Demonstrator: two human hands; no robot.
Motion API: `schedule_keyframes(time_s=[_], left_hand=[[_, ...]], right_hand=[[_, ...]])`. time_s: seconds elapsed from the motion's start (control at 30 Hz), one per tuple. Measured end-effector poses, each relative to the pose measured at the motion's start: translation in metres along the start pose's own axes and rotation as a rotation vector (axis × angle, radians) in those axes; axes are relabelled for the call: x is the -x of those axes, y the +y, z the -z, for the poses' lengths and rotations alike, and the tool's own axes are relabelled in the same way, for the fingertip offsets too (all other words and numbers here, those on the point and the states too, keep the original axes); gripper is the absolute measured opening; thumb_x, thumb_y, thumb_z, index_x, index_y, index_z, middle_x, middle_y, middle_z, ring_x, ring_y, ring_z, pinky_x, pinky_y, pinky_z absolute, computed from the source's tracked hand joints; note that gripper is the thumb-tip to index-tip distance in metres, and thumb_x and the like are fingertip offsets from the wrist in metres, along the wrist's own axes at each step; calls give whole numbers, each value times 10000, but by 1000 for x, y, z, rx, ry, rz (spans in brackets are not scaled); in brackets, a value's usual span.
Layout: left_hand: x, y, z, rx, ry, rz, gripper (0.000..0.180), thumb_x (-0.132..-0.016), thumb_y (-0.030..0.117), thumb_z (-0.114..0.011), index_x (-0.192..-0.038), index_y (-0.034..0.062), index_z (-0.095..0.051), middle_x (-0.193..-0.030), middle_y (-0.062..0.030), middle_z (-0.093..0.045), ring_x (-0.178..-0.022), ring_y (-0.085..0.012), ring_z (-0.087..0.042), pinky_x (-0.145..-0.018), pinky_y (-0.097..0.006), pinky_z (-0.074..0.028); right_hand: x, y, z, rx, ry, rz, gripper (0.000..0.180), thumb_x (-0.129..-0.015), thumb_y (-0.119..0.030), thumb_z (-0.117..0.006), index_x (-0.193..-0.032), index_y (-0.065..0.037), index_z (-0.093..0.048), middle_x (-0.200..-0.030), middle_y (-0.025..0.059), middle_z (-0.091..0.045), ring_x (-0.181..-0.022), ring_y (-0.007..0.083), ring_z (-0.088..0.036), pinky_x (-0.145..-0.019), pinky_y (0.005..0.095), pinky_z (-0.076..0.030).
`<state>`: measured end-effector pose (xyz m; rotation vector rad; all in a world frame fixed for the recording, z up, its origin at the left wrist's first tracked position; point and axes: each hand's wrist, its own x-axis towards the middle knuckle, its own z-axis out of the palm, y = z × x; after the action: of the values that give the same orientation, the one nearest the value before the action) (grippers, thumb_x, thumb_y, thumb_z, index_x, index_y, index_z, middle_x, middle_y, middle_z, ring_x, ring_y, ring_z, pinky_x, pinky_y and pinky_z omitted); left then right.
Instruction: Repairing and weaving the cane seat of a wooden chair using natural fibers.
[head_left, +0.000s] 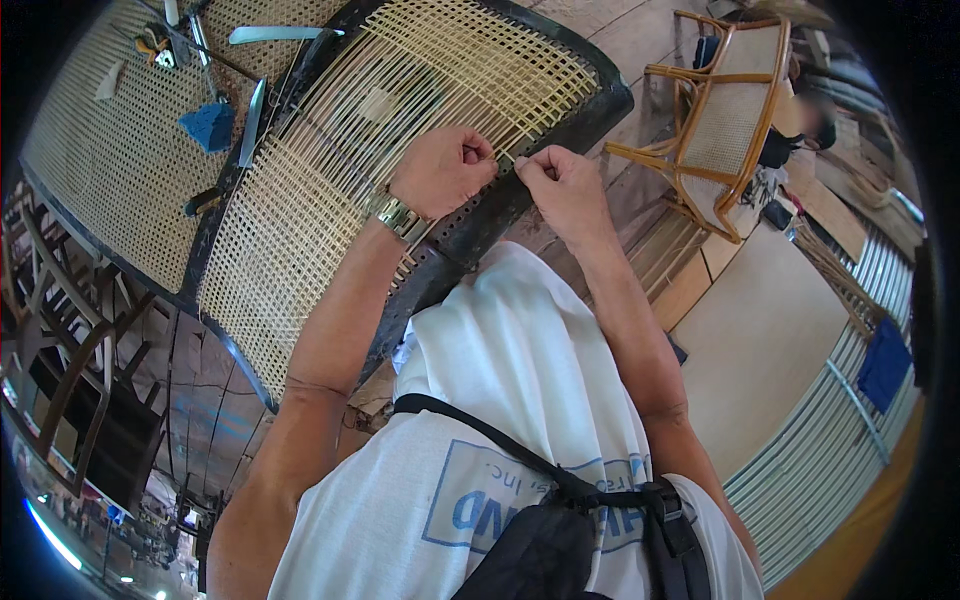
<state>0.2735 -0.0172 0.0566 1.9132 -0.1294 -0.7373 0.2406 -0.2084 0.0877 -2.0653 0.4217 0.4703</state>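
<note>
A dark-framed panel of woven cane (pixel 275 250) lies before me, its near right edge a black rail (pixel 485 232) pierced with small holes. Over the middle, loose parallel strands leave open gaps, while both ends are closely woven. My left hand (pixel 445 172), with a metal watch on its wrist, is closed in a pinch above that rail. Just beside it, my right hand (pixel 565 190) is pinched too, thumb against forefinger. A thin pale cane strand (pixel 507 157) shows between the two sets of fingertips, at the rail's inner edge.
Two knives, one pale-bladed (pixel 275 34) and one shorter (pixel 253 122), lie by a blue sponge (pixel 208 127) on another cane panel (pixel 110 170) at left. A cane-seated wooden chair (pixel 735 125) stands at right, near a person (pixel 800 125). Dark chair frames (pixel 75 390) crowd the left.
</note>
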Motion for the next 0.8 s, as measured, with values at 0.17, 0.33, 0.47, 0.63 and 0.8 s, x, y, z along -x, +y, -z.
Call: schedule_keyframes(time_s=[0.17, 0.33, 0.47, 0.63, 0.8], left_hand=[[9, 9, -2, 24, 163, -49, 232, -805, 215, -684, -933, 32, -744, -786, -154, -708, -720, -294, -689, -666, -388, -544], [10, 7, 4, -131, 244, -68, 222, -839, 209, -645, -944, 49, -758, -876, -182, -720, -809, -349, -698, -723, -429, -558], [7, 11, 0, -284, 201, -120, 226, -858, 160, -661, -1040, 61, -749, -913, -189, -722, -802, -330, -708, -720, -389, -563], [-9, -5, -2, -285, 208, -123, 222, -833, 148, -681, -998, 9, -730, -850, -169, -725, -746, -290, -704, -675, -373, -553], [-20, -14, 11, -83, -35, -39, 225, -795, 159, -719, -927, -21, -688, -707, -57, -663, -623, -127, -588, -586, -296, -493]], right_hand=[[5, -23, -12, 208, 116, 91, 253, -889, -225, -682, -844, 23, -655, -746, 162, -695, -688, 316, -673, -665, 412, -521], [9, -24, -12, 240, 124, 152, 202, -895, -180, -665, -866, 10, -605, -796, 178, -682, -744, 368, -668, -694, 436, -522], [8, -13, -11, 327, 144, 284, 189, -873, -153, -668, -882, 22, -597, -875, 200, -670, -812, 363, -667, -735, 431, -520], [5, -18, -4, 250, 73, 180, 181, -863, -148, -665, -895, 28, -639, -881, 194, -682, -826, 358, -677, -752, 421, -525], [-1, -22, 4, 254, -11, 50, 167, -850, -141, -665, -911, 13, -686, -878, 198, -705, -836, 317, -705, -770, 388, -534]])
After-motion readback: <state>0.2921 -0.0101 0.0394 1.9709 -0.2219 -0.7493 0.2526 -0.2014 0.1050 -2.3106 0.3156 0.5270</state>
